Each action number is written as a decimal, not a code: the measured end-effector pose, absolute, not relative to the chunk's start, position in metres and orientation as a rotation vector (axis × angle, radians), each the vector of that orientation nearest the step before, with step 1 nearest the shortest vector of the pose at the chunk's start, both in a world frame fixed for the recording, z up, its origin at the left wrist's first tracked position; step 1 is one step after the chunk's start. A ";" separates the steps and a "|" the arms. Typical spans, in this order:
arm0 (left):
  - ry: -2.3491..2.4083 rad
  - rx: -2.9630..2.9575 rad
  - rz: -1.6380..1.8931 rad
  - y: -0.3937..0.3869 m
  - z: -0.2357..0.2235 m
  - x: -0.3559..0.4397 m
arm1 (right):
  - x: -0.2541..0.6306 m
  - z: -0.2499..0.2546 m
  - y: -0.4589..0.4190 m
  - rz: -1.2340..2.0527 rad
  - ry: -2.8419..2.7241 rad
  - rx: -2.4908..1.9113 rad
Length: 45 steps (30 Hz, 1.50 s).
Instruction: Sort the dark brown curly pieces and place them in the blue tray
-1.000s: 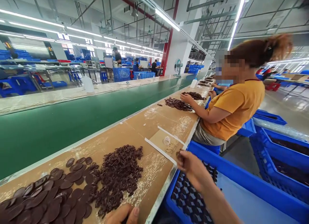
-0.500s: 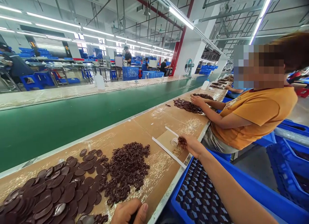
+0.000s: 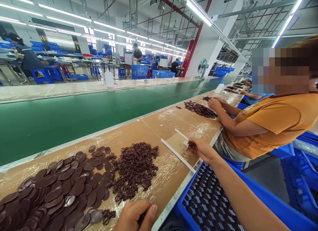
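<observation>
My right hand (image 3: 203,150) is closed at the fingertips on small dark brown pieces, beside a small clear round dish (image 3: 184,145). Tiny gold-coloured bits (image 3: 186,155) lie on the board under it. My left hand (image 3: 136,213) rests curled at the near edge of the bench; whatever is inside its fingers is hidden. Just beyond it spreads a heap of small curly dark brown pieces (image 3: 135,169). Flat oval dark brown pieces (image 3: 72,188) are piled to the left, overlapping one another.
White strips (image 3: 177,155) border the dish's spot. Below my right forearm is a blue crate (image 3: 182,204) holding dark pieces in rows. A green conveyor belt (image 3: 81,115) runs behind the bench (image 3: 149,125). To the right sits a co-worker in an orange shirt (image 3: 270,125), handling similar brown pieces.
The view has turned slightly left, so the scene appears shifted to the right. Both my hands keep nearly the same places and poses relative to the bench.
</observation>
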State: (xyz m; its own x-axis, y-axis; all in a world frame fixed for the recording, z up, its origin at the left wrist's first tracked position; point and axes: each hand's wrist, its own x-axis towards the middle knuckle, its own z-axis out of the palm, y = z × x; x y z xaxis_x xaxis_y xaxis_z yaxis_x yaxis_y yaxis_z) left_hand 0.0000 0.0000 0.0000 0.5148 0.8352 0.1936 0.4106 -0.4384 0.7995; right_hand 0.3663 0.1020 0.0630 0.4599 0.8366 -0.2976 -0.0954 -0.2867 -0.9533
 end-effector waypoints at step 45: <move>0.941 1.462 0.966 -0.009 -0.004 0.009 | 0.241 0.073 -0.017 1.214 -0.553 -1.027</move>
